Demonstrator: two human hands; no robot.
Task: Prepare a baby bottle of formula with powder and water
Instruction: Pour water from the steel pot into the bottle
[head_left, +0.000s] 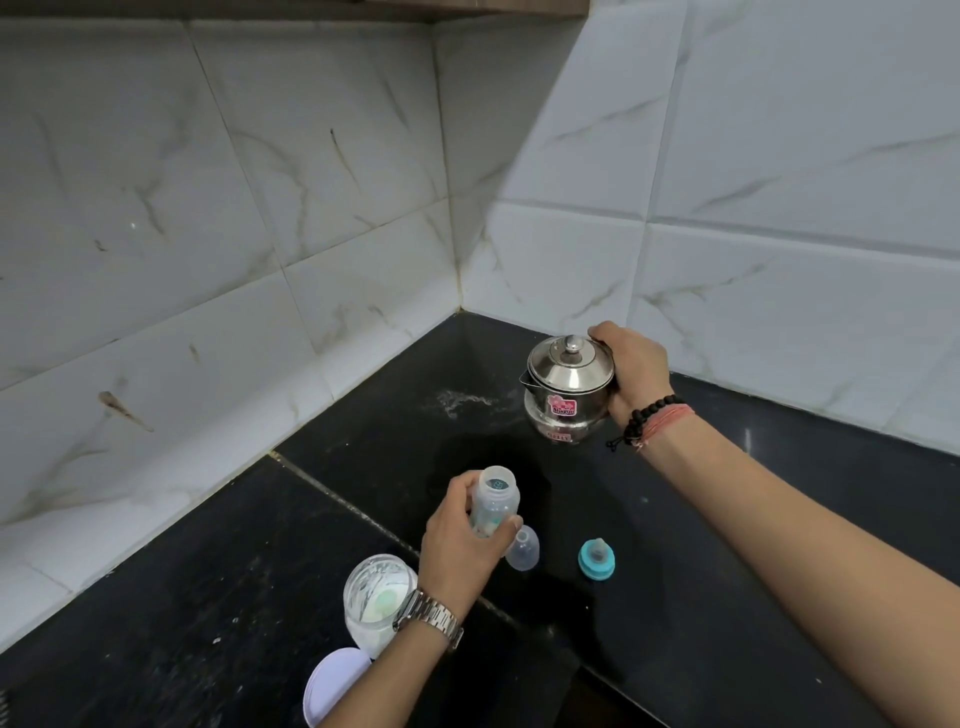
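Observation:
My left hand (462, 545) grips an open, clear baby bottle (496, 499), held upright just above the black counter (727, 545). White powder shows at the bottle's bottom. My right hand (631, 371) holds a lidded steel pot (566, 387) by its far side, lifted above the counter behind and to the right of the bottle. The pot has a small spout on its left and a pink sticker. An open glass jar of white powder (376, 597) with a green scoop inside stands at the near left, beside my left wrist.
A clear bottle cap (523, 548) and a teal collar with its teat (597, 558) lie on the counter right of the bottle. The jar's white lid (332, 683) lies at the near edge. Spilled powder (457, 400) marks the counter near the tiled corner walls.

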